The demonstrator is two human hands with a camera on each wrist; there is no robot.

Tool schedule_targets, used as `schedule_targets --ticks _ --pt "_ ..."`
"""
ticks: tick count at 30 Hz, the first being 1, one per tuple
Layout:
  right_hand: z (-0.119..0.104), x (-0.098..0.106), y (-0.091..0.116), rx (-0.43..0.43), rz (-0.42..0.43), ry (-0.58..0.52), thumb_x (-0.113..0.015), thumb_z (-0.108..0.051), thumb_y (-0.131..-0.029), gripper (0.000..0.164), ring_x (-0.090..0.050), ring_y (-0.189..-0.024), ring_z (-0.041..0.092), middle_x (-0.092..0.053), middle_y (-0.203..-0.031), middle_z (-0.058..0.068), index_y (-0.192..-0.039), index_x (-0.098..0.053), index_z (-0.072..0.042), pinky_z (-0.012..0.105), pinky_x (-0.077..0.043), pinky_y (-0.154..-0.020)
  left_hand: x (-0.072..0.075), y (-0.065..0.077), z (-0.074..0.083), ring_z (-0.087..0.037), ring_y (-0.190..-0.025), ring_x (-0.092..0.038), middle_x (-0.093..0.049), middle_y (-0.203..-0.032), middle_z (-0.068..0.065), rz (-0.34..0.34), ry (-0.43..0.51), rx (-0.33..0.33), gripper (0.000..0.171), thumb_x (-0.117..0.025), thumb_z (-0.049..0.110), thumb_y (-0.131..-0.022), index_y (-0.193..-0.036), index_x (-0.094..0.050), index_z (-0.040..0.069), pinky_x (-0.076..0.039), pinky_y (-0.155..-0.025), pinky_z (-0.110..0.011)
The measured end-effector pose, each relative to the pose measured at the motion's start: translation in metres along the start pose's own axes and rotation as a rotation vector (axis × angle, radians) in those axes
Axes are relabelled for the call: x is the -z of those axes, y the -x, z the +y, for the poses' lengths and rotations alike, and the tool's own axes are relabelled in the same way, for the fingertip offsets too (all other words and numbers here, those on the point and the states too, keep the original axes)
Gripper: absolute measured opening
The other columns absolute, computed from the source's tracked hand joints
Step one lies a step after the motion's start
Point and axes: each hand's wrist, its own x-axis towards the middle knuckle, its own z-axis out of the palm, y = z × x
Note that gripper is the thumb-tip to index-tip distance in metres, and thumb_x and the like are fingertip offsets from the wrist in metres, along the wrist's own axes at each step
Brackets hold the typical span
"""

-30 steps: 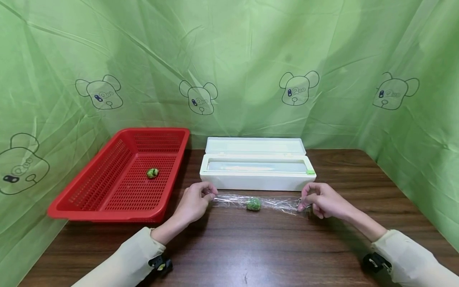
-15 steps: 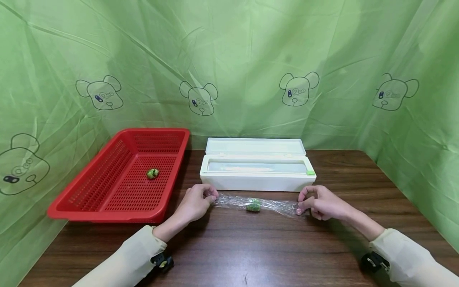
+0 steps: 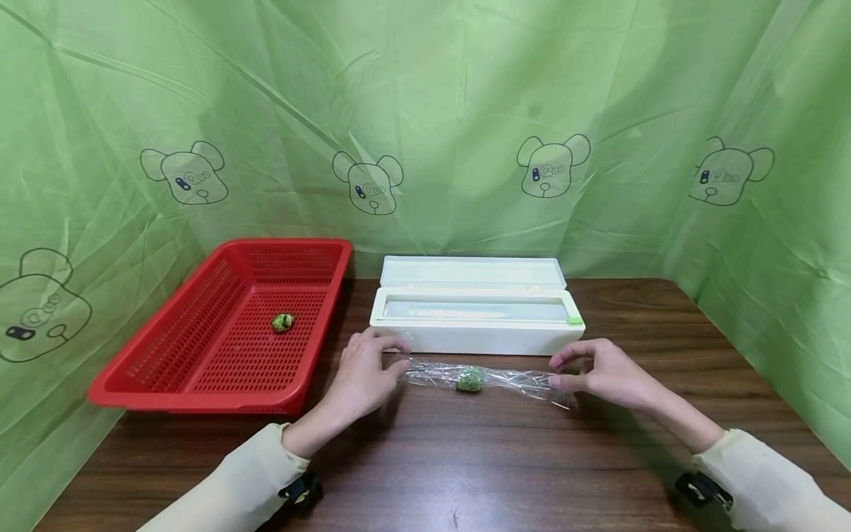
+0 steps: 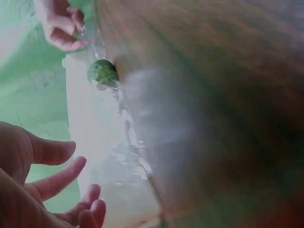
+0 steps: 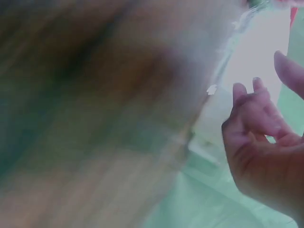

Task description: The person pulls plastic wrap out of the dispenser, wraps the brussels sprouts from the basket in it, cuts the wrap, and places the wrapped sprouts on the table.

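A small round mottled green piece (image 3: 470, 379), its exact kind unclear, sits wrapped in a long twisted strip of plastic wrap (image 3: 515, 380) on the table. At the strip's left end is my left hand (image 3: 368, 373), thumb and fingers apart; in the left wrist view those fingers (image 4: 59, 183) are spread and hold nothing. By the right end, my right hand (image 3: 608, 375) has a gap between thumb and forefinger. The right wrist view shows that thumb (image 5: 289, 73) standing away from the bent fingers.
Behind the strip stands a white plastic-wrap dispenser box (image 3: 475, 340) with its lid (image 3: 473, 273) raised. A red perforated basket (image 3: 199, 401) on the left has another small green piece (image 3: 282, 323) in it. Green cloth (image 3: 452, 96) surrounds the wooden table (image 3: 459, 458).
Both hands have let go of the ends of the plastic wrap, their fingers parting. The wrapped green piece stays in about the same place, and the strip's right end now shows beneath the right hand.
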Motion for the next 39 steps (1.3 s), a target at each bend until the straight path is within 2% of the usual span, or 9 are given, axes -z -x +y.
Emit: schedule_targets --ticks 3,6,8,12,16,19,23,29,39 --pt "-0.018 -0.005 -0.001 0.127 0.067 0.136 -0.087 -0.025 -0.088 0.021 -0.054 -0.063 0.008 -0.071 -0.087 -0.003 -0.103 -0.079 -0.012 0.027 -0.045 -0.063 -0.001 -0.001 0.012 -0.033 -0.107 -0.061 -0.07 -0.107 -0.009 -0.016 0.023 -0.112 0.016 -0.083 0.005 -0.087 -0.103 -0.081 0.009 -0.046 -0.096 -0.052" --pt "-0.036 -0.016 -0.009 0.213 0.069 0.156 -0.088 -0.017 -0.087 0.014 -0.047 -0.055 0.008 -0.068 -0.08 -0.006 -0.098 -0.081 -0.012 0.028 -0.043 -0.056 -0.007 -0.006 0.025 -0.03 -0.103 -0.067 -0.073 -0.103 -0.008 -0.097 0.051 -0.201 0.018 -0.082 0.001 -0.087 -0.105 -0.081 0.003 -0.052 -0.094 -0.049" --pt "-0.044 -0.026 -0.016 0.237 0.041 0.142 -0.087 -0.013 -0.087 0.012 -0.05 -0.056 0.008 -0.069 -0.078 -0.007 -0.096 -0.081 -0.011 0.027 -0.044 -0.055 -0.014 -0.01 0.031 -0.028 -0.099 -0.069 -0.074 -0.104 -0.009 -0.161 0.054 -0.219 0.019 -0.081 -0.001 -0.088 -0.107 -0.08 0.001 -0.055 -0.089 -0.044" --pt "-0.049 -0.044 -0.033 0.222 -0.012 0.104 -0.087 -0.009 -0.086 0.01 -0.061 -0.065 0.011 -0.074 -0.085 -0.005 -0.095 -0.081 -0.008 0.027 -0.051 -0.06 -0.028 -0.019 0.036 -0.022 -0.092 -0.071 -0.074 -0.105 -0.012 -0.253 0.045 -0.183 0.018 -0.08 -0.002 -0.09 -0.107 -0.08 -0.001 -0.058 -0.079 -0.031" --pt "-0.045 -0.056 -0.044 0.204 -0.046 0.07 -0.086 -0.005 -0.086 0.009 -0.065 -0.071 0.013 -0.076 -0.086 -0.002 -0.094 -0.081 -0.006 0.027 -0.053 -0.063 -0.038 -0.027 0.035 -0.017 -0.085 -0.073 -0.077 -0.099 -0.012 -0.289 0.049 -0.16 0.016 -0.08 -0.005 -0.088 -0.104 -0.08 -0.002 -0.058 -0.074 -0.025" --pt "-0.04 -0.061 -0.049 0.209 -0.068 0.057 -0.085 -0.003 -0.086 0.008 -0.064 -0.07 0.011 -0.077 -0.085 0.0 -0.094 -0.082 -0.005 0.026 -0.052 -0.062 -0.042 -0.031 0.033 -0.014 -0.083 -0.073 -0.078 -0.093 -0.009 -0.296 0.037 -0.159 0.016 -0.079 -0.009 -0.087 -0.101 -0.08 -0.002 -0.058 -0.075 -0.025" --pt "-0.037 -0.065 -0.052 0.219 -0.082 0.059 -0.085 -0.003 -0.086 0.007 -0.062 -0.069 0.01 -0.077 -0.084 0.0 -0.092 -0.083 -0.005 0.025 -0.051 -0.06 -0.045 -0.033 0.03 -0.011 -0.079 -0.071 -0.078 -0.085 -0.003 -0.331 0.025 -0.122 0.014 -0.079 -0.008 -0.086 -0.094 -0.082 0.003 -0.057 -0.072 -0.025" --pt "-0.037 -0.07 -0.056 0.249 -0.083 0.086 -0.085 -0.002 -0.086 0.007 -0.065 -0.072 0.007 -0.078 -0.085 0.001 -0.092 -0.083 -0.005 0.025 -0.054 -0.064 -0.05 -0.035 0.027 -0.005 -0.078 -0.067 -0.078 -0.085 -0.001 -0.355 -0.021 -0.12 0.01 -0.082 -0.003 -0.087 -0.09 -0.084 0.007 -0.056 -0.071 -0.023" --pt "-0.036 -0.075 -0.057 0.297 -0.087 0.094 -0.084 0.003 -0.086 0.008 -0.068 -0.073 0.01 -0.078 -0.085 0.002 -0.093 -0.082 -0.001 0.025 -0.056 -0.066 -0.055 -0.037 0.027 -0.011 -0.083 -0.072 -0.079 -0.086 -0.002 -0.36 -0.075 -0.126 0.007 -0.082 0.0 -0.088 -0.09 -0.084 0.007 -0.058 -0.075 -0.025"
